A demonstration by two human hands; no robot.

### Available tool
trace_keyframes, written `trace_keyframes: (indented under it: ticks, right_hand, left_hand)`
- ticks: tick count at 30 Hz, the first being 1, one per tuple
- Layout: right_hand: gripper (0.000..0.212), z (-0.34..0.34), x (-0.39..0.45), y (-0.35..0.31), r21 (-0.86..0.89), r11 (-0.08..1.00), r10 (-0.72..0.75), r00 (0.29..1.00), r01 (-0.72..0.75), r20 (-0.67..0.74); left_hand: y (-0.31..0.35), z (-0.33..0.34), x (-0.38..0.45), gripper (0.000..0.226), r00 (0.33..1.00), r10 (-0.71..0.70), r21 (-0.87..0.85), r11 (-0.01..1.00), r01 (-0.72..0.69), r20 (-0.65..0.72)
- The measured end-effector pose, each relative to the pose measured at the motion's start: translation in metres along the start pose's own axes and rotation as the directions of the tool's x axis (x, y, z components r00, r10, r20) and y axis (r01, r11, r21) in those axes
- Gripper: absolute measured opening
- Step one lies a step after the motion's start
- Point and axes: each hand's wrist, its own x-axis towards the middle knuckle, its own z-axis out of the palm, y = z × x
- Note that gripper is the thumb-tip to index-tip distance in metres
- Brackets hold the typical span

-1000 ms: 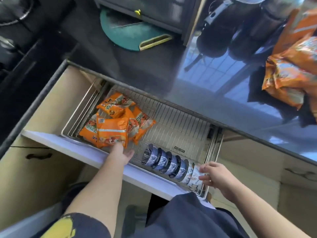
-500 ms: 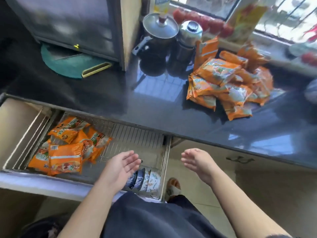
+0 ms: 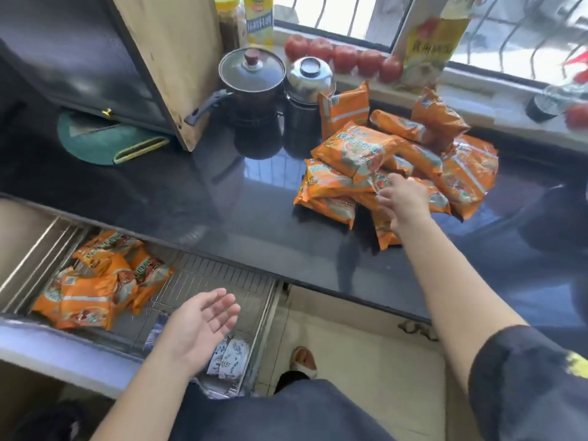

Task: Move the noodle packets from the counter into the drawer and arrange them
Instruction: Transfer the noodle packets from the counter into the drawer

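Right hand (image 3: 401,202) blurred, fingers spread loose over heap of orange plastic noodle packets (image 3: 353,148) on glossy black desk (image 3: 222,198); contact unclear. Left hand (image 3: 203,326) palm-up, empty, above open wire-basket drawer (image 3: 219,278), hiding part of it; more orange packets (image 3: 92,294) lie at its left end.

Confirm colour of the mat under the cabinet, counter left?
Green mat with a yellow-edged strip along its near side; head view, the only one, shows it.

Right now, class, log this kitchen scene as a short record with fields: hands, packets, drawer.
left hand: open, palm up, over the drawer
right hand: open, reaching onto the counter pile, nothing gripped yet
drawer packets: heaped at the left end
drawer state: pulled out
counter: black, glossy
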Motion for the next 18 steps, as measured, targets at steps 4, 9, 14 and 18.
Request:
trace_keyframes:
  ticks: [4, 9, 14, 18]
  right_hand:
    - [0.047, 0.026, 0.068, -0.04, -0.098, 0.99, 0.105, 0.994, -0.103, 0.008]
    - [0.047, 0.041, 0.091, -0.029, -0.327, 0.931, 0.197, 0.977, -0.161, 0.081]
    - [0.041, 0.042, 0.091, -0.034, -0.207, 0.976, 0.087, 0.994, -0.07, 0.073]
    - [0.054, 0.043, 0.054, -0.044, 0.065, 0.998, -0.017, 0.977, 0.004, 0.21]
  left_hand:
    - [-0.006, 0.014, -0.023, 0.021, 0.998, 0.057, -0.016, 0.998, -0.058, -0.021]
    - [-0.009, 0.013, -0.037, 0.02, 0.994, 0.085, -0.068, 0.994, -0.089, -0.064]
    - [-0.016, 0.004, -0.038, 0.021, 0.994, 0.071, -0.071, 0.994, -0.077, -0.084]
    - [-0.018, -0.001, -0.038, 0.022, 0.994, 0.086, -0.003, 0.996, -0.086, -0.065]
